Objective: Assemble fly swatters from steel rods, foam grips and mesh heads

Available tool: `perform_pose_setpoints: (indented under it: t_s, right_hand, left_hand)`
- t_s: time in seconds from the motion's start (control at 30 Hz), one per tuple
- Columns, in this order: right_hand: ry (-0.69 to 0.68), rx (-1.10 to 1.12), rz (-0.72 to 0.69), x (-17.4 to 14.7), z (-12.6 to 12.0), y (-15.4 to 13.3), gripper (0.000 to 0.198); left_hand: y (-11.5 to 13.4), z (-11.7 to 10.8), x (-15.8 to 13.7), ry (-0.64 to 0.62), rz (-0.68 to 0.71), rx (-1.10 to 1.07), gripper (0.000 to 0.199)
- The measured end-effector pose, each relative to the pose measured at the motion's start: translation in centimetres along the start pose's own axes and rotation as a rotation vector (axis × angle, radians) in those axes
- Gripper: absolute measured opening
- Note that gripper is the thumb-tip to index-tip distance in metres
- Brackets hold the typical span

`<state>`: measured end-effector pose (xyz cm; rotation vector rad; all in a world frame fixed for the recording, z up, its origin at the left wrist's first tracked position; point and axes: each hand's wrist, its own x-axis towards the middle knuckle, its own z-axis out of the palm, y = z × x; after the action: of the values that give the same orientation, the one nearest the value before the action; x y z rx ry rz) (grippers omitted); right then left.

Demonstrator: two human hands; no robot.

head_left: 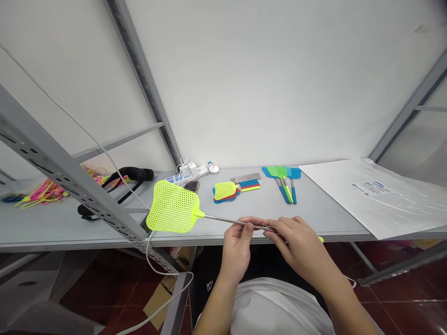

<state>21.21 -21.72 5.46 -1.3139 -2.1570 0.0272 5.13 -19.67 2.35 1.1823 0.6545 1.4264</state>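
Note:
A yellow fly swatter (174,207) is held level across my front, its perforated head to the left. My left hand (239,244) pinches its thin metal rod between thumb and fingers. My right hand (296,239) is wrapped round the swatter farther right, and a yellow tip shows beyond it. Behind them on the shelf lie loose swatter heads (225,191), yellow on top of red and blue, next to coloured handles (250,184) and several metal rods (246,177). Farther right, several green and blue swatters (283,179) lie overlapping, handles toward me.
A large white plastic package (377,197) with a label covers the shelf's right side. A power strip (188,173) with plugs stands by the wall. Black straps (131,179) and bright tangled strings (45,193) lie left. A metal post (70,163) and a white cable (160,272) are nearby.

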Motion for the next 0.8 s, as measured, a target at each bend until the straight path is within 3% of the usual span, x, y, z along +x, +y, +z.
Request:
perform_pose_setpoints:
  t_s: [0.17,0.4,0.6,0.8]
  right_hand:
    - [0.165,-0.014,-0.051,0.4,1.5,0.3,0.029]
    - [0.201,0.004,-0.107,1.0,1.8,-0.1,0.033]
    - [0.235,-0.034,-0.085,0.7,1.1,0.7,0.033]
    - [0.244,-0.129,-0.081,0.3,-0.4,3.8,0.033]
  left_hand:
    - [0.3,-0.5,0.0,-0.017,0.033,0.061,0.028]
    - [0.9,-0.1,-0.8,0.151,0.145,0.068,0.029]
    - [4.2,-1.6,-0.4,0.359,0.246,-0.139,0.026]
    - [7.9,-4.6,-0.4,0.575,0.39,-0.232,0.026]
